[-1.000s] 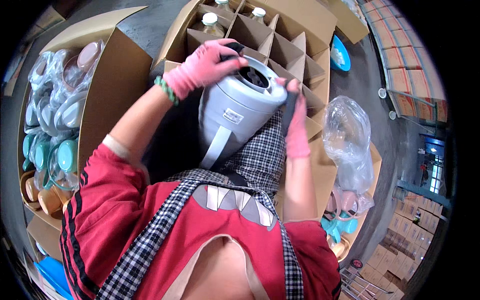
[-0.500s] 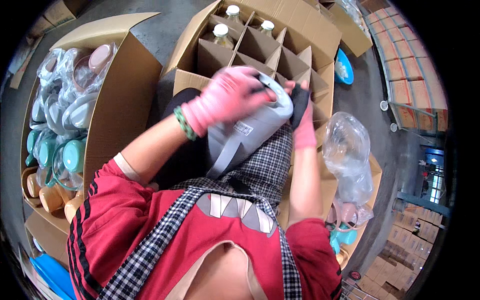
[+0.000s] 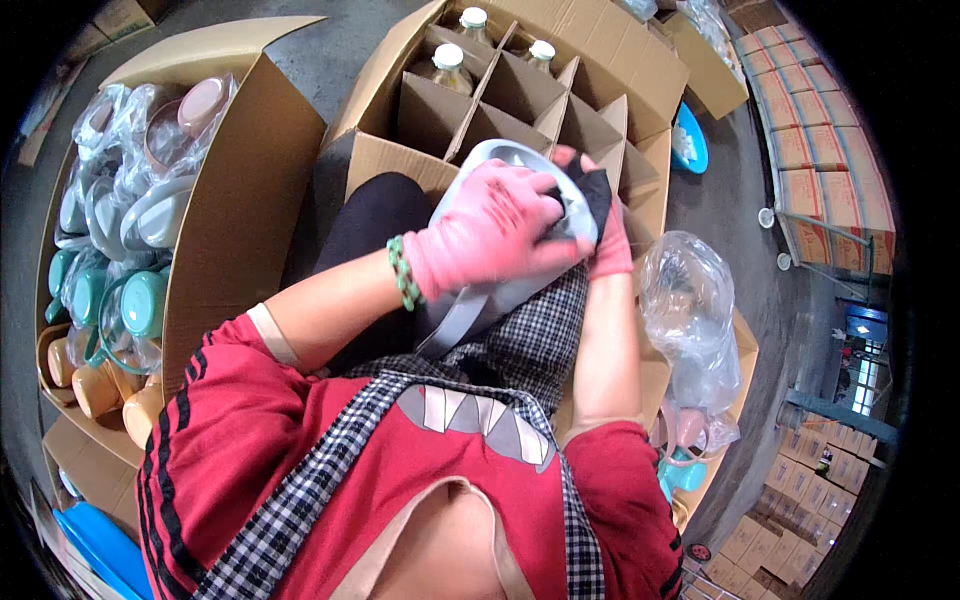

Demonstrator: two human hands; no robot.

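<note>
A grey-blue pitcher [image 3: 512,287] leans across my lap with its mouth toward the divided carton and its strap-like handle toward my waist. My left hand [image 3: 500,225], in a pink glove, lies over the pitcher's mouth with its fingers bent at the opening. Anything between those fingers is hidden. At the far right side of the rim, my right hand [image 3: 606,222], in a pink glove with a dark palm, is closed around the pitcher's edge. Ahead stands the cardboard carton [image 3: 395,165] with dividers; several glass bottles with white caps, such as one bottle [image 3: 451,68], stand in its far-left cells.
At left, a tall carton [image 3: 250,220] holds plastic-wrapped pink, grey, teal and orange pitchers or cups. Clear-bagged ware [image 3: 690,300] sits in a box on my right. A blue basin [image 3: 690,140] is beyond it. Stacked cartons [image 3: 815,150] line the right side.
My left hand has shifted slightly right and down over the pitcher's mouth. The pitcher has tilted a little, and its label is now covered by my hand.
</note>
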